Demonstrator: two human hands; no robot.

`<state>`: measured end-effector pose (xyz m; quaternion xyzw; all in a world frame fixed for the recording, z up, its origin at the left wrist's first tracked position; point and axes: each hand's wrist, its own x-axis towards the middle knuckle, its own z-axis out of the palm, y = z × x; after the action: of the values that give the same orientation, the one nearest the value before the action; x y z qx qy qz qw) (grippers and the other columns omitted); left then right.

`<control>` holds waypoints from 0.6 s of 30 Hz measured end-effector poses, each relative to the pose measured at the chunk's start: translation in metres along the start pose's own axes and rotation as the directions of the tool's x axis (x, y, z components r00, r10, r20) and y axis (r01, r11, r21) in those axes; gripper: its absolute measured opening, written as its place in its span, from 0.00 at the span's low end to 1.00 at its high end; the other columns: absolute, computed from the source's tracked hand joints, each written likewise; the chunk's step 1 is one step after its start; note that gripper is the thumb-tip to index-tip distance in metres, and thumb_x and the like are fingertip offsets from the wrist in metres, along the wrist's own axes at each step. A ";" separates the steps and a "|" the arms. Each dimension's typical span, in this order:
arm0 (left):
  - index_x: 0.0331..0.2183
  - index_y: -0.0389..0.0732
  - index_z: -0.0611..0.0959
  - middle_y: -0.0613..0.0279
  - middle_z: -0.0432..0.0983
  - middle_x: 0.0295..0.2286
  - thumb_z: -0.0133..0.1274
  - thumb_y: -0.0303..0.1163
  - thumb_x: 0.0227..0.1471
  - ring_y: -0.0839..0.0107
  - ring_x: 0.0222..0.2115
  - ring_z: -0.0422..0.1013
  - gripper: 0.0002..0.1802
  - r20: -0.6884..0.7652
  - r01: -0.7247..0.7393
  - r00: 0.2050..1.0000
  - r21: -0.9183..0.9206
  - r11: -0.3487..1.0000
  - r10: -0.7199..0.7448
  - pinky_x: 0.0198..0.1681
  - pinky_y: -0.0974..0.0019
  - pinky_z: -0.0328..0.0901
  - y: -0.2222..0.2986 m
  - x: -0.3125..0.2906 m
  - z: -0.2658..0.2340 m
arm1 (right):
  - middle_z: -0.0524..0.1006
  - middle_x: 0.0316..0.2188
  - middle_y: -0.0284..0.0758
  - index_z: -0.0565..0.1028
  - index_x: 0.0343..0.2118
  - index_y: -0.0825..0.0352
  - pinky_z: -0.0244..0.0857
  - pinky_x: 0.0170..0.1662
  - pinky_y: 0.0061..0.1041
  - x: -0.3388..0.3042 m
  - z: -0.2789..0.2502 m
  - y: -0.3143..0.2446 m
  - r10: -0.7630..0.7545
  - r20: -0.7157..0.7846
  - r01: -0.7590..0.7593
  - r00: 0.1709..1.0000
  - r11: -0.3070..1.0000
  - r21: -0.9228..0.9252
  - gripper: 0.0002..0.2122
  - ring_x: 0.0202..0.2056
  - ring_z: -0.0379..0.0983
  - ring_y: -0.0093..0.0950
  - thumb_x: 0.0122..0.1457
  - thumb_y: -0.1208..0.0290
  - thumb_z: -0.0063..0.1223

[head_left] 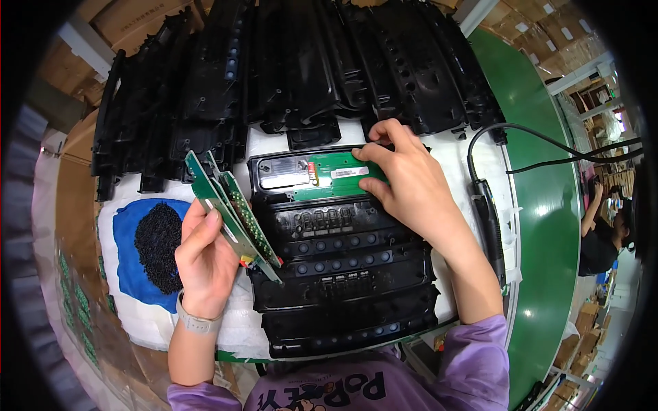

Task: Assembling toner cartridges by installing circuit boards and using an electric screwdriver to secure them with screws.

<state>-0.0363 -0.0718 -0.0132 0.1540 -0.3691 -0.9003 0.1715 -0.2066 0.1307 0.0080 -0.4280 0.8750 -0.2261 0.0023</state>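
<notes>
Green circuit board (337, 175) lies flat in the top recess of the uppermost black plastic panel (343, 236), under the fingertips of the right hand (404, 181). That hand is spread, not clenched, fingers pressing down on the board's right end, thumb along the board's near edge; not a grasp, more a flat press. A clear window section (284, 174) with a small red-and-yellow part beside it sits just left of the board, beyond the fingertips. Left hand (205, 257) is closed around a fanned stack of green circuit boards (229, 209), thumb on top, boards sticking up and away from the palm, tilted toward the panel; their lower corner is just at the panel's left edge. Pale wristband (197, 322) on that wrist. Below the right forearm, more black panels (349, 315) are stacked in steps toward the person. Left of the left hand: blue cloth (127, 264) with a heap of small black screws (159, 246). Right of the right forearm: black electric screwdriver (488, 226) lying on the white surface, cable running off past the hand. Beyond both hands: a row of black moulded housings (295, 61). Green conveyor belt (541, 205) far right.
</notes>
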 end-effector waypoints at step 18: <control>0.40 0.36 0.73 0.58 0.70 0.36 0.49 0.33 0.51 0.68 0.37 0.63 0.15 0.036 -0.024 0.999 0.011 1.000 0.024 0.41 0.64 0.61 0.003 -0.002 0.003 | 0.69 0.25 0.34 0.80 0.24 0.67 0.65 0.29 0.26 -0.008 0.009 -0.015 -0.282 -0.031 0.258 0.959 0.914 -0.314 0.04 0.33 0.69 0.30 0.48 0.74 0.55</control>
<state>-0.0355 -0.0710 -0.0085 0.1344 -0.3791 -0.8987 0.1748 -0.1880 0.1249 0.0041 -0.5311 0.8313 -0.1019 -0.1285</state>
